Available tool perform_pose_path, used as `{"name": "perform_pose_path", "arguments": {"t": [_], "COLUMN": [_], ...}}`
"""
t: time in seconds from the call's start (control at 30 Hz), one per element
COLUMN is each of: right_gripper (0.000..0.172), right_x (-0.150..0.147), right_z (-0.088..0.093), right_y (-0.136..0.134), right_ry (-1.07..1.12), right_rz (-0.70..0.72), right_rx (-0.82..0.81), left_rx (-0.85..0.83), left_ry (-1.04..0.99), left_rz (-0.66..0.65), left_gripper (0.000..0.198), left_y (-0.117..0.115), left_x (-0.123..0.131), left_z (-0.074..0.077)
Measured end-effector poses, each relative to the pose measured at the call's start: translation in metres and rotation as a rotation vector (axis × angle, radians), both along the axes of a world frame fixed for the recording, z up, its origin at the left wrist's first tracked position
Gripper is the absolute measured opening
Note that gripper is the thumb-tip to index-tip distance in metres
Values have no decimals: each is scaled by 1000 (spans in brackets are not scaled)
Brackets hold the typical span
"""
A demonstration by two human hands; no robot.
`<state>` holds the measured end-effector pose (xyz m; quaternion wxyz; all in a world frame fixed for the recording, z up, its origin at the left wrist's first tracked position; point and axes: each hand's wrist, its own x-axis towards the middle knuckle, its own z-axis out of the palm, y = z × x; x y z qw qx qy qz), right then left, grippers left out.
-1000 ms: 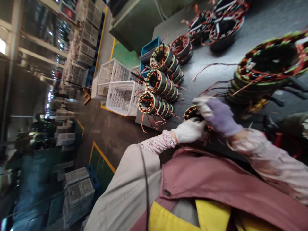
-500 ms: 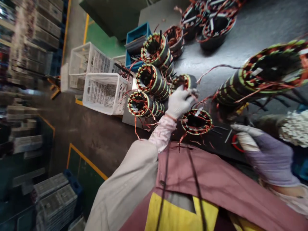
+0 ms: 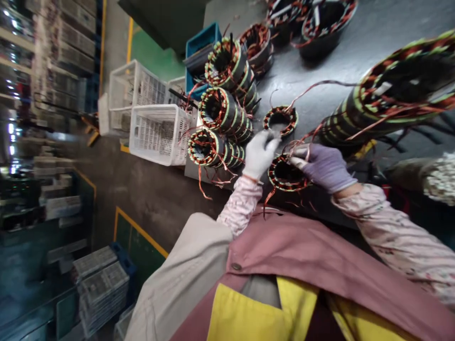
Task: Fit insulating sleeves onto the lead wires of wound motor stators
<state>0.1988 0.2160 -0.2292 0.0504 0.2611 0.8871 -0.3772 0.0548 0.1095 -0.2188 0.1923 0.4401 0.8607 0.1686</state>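
Note:
My left hand (image 3: 261, 152), in a white glove, has its fingers curled at the near rim of a small wound stator (image 3: 286, 113), which stands with its opening upward. The grip itself is partly blurred. In a purple glove with pale fingertips, my right hand (image 3: 324, 166) reaches over a second stator (image 3: 275, 182) close to my body. Its thumb and fingers are pinched around thin red wire leads (image 3: 308, 150). Red and black windings with yellow-green edging ring both stators, and loose leads hang from the nearer one.
Stacked stators (image 3: 232, 113) lie along the left table edge; a tall stack (image 3: 350, 121) stands right. More stators (image 3: 322, 45) are at the back. Beyond the edge are a blue bin (image 3: 202, 38) and white crates (image 3: 154, 151). A white bundle (image 3: 441, 180) lies far right.
My right hand has come left from the table's right side to the nearer stator and its leads. The farther stator, tilted under my left hand before, now stands with its opening up.

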Motion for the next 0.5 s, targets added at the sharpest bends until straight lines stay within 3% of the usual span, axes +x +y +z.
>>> {"name": "perform_pose_path", "arguments": {"t": [0.07,0.17,0.23,0.33,0.43,0.5], "right_gripper": [30,43,49,49,54,58], "right_x": [19,56,73,78,71,68], "right_z": [1,0,-2,-5,-7,-5], "right_y": [-2,-5,-8,-18,-30,-36], "right_ry": [169,326,329,332,265,198], "right_rz": [106,14,-49,93,187,214], "right_rx": [31,227,338,418,486,511], "left_rx": [1,-109,-211,-312,-385,-466], "left_ry": [-4,38,118,274,352,323], "left_rz": [-67,-296,-453,-628,-708,-688], "left_gripper": [37,51,62,60,42,39], "left_y": [-28,-39,-29,-8,8,18], "left_x": [16,30,33,39,51,58], "left_z": [21,37,41,45,49,49]}}
